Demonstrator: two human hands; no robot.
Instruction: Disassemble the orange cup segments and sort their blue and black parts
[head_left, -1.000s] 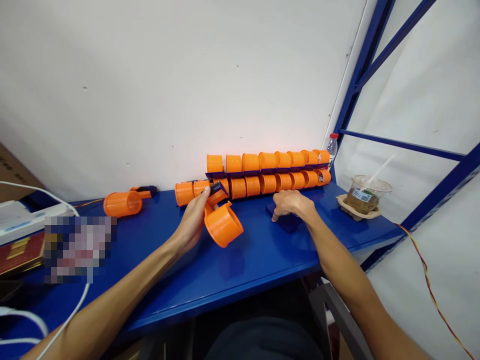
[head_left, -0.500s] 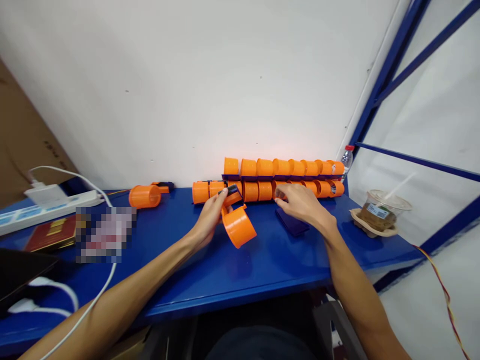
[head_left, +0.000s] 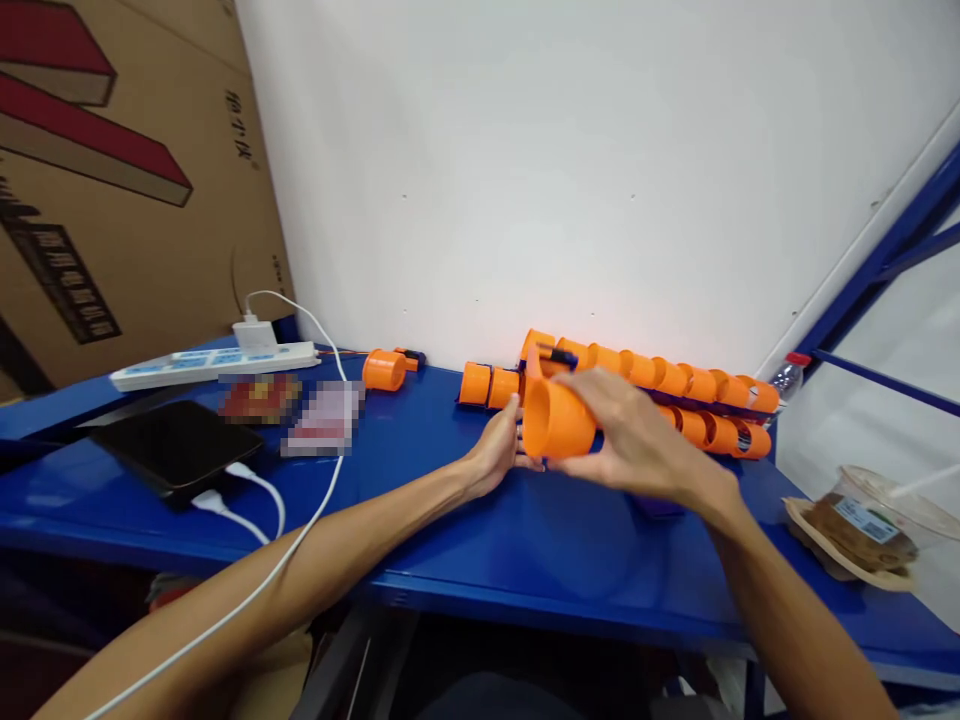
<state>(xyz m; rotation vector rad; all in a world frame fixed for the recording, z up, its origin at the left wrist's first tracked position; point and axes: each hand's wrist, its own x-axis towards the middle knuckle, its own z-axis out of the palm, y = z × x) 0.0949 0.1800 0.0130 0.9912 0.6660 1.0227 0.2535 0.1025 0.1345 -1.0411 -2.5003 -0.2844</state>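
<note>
My right hand (head_left: pixel 626 430) is closed around an orange cylindrical cup (head_left: pixel 559 418) and holds it above the blue table. An orange arm with a dark tip sticks up from the cup, whose mouth faces left. Just left of it is my left hand (head_left: pixel 499 440), thumb up and fingers apart, its fingertips close to the cup's rim and partly behind it. I cannot tell whether they touch. Behind both hands, two stacked rows of similar orange cups (head_left: pixel 671 375) line the wall. Under my right wrist lies a dark blue flat item (head_left: pixel 660 507), mostly hidden.
Another orange cup (head_left: pixel 384 371) lies left of the rows. Further left are a power strip (head_left: pixel 217 367), a black device (head_left: pixel 176 450) and a white cable (head_left: pixel 328 505) crossing over my left forearm. A drink cup (head_left: pixel 862 525) in a carton holder and a bottle (head_left: pixel 787 378) stand right.
The view has swung left. The orange cup has passed from my left hand to my right, turning its mouth leftward. My left hand has opened beside it.
</note>
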